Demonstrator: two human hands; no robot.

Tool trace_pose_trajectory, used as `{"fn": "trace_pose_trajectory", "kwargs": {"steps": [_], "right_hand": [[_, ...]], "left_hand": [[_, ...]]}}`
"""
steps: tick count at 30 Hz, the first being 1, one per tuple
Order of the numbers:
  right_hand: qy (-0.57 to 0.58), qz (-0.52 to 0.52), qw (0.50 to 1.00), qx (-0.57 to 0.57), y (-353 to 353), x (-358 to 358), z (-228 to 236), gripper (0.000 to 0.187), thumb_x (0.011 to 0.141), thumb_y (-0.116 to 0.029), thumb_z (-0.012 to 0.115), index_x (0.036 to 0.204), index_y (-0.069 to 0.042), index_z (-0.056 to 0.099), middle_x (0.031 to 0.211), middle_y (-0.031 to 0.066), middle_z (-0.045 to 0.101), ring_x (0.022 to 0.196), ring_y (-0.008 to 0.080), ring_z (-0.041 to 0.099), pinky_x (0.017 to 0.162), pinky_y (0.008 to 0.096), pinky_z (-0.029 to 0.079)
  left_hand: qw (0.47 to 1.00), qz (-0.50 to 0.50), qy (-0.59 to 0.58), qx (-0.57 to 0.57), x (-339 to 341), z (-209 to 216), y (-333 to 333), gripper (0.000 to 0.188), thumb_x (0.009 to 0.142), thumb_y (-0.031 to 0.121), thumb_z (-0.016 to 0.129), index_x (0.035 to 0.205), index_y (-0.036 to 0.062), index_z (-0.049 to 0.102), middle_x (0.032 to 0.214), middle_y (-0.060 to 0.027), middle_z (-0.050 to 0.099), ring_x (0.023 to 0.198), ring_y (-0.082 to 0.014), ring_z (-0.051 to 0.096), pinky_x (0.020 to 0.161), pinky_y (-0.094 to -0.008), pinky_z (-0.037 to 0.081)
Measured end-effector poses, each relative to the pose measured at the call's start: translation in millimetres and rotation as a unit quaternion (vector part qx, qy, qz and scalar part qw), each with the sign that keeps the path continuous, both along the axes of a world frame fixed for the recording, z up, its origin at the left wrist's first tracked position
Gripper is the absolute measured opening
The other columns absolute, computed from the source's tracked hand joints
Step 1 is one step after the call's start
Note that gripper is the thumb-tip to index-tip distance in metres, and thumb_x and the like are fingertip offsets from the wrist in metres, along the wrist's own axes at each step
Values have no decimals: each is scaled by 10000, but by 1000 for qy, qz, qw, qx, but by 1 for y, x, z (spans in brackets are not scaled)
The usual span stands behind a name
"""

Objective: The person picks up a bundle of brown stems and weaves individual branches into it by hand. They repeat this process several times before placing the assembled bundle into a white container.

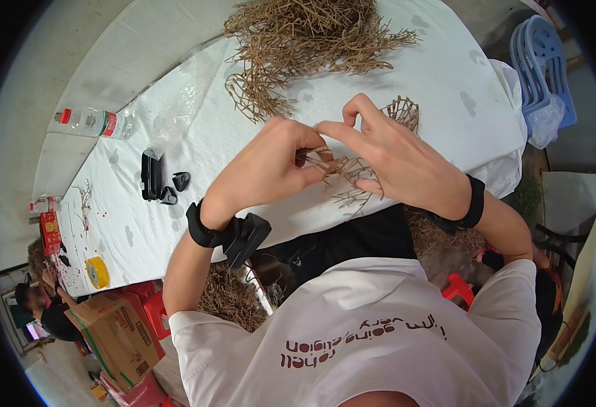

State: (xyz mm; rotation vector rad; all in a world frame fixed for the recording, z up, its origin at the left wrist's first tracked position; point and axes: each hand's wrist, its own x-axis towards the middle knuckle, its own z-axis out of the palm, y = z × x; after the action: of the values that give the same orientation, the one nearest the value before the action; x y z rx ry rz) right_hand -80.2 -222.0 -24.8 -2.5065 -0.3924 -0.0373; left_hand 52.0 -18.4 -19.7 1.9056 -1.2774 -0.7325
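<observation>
Head view: a person's two bare hands meet above the near edge of a table covered in white cloth, working at a small bunch of dry brown twigs between them. The left hand is curled inward, its thumb and fingers pinching the bunch at its left end. The right hand is half curled over the other end, its thumb beside the loose tips; whether it grips them or only touches them, I cannot tell. Each wrist wears a black strap (the left one carries a boxy black device). Just beyond the right hand, and partly hidden by it, a small clump of twigs lies on the cloth. At the far side spreads a large tangled pile of similar twigs. To the left of the hands sit a black case and two small black pieces, with crumpled clear plastic farther off. A clear bottle with a red cap lies on its side near the table's left edge, and a yellow roll of tape rests at the table's left end. Well apart on the far right are stacked blue plastic stools.
</observation>
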Motion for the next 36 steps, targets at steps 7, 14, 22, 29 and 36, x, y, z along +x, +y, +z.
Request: {"fn": "trace_pose_trajectory", "kwargs": {"steps": [7, 14, 22, 29, 36], "right_hand": [[-22, 53, 994, -95, -3, 7, 1, 595, 759, -92, 864, 1297, -38, 618, 1043, 98, 582, 888, 300, 635, 802, 392, 497], [144, 10, 958, 246, -7, 3, 16, 308, 989, -276, 643, 1104, 1, 709, 881, 101, 712, 845, 202, 639, 799, 333, 452], [288, 6, 862, 417, -10, 6, 4, 330, 1069, -234, 557, 1050, 30, 753, 853, 65, 754, 808, 122, 679, 754, 262, 499], [261, 49, 910, 318, -6, 3, 13, 178, 949, -119, 752, 976, 55, 775, 809, 74, 760, 712, 77, 691, 629, 223, 493], [250, 28, 907, 336, -10, 9, 17, 131, 904, -78, 784, 949, 44, 797, 785, 71, 775, 695, 78, 666, 667, 236, 520]], "left_hand": [[989, 16, -117, -94, 5, 8, 10, 174, 784, 26, 799, 937, -33, 743, 752, -97, 675, 552, -171, 540, 541, -296, 439], [979, 57, -135, -140, -6, 4, 22, 170, 806, -4, 777, 961, -14, 708, 830, -103, 703, 618, -191, 626, 578, -300, 494], [975, 78, -107, -180, -27, 1, 33, 145, 801, 80, 852, 890, 25, 752, 788, -60, 717, 592, -199, 633, 522, -322, 470], [888, 258, 298, -238, 20, 3, 37, 335, 966, 253, 759, 721, 38, 682, 652, -4, 624, 620, -40, 530, 552, -214, 342], [960, 52, 210, -176, -21, -19, 11, 354, 867, 149, 864, 741, 57, 547, 826, -7, 642, 818, -46, 585, 721, -230, 482]]}}
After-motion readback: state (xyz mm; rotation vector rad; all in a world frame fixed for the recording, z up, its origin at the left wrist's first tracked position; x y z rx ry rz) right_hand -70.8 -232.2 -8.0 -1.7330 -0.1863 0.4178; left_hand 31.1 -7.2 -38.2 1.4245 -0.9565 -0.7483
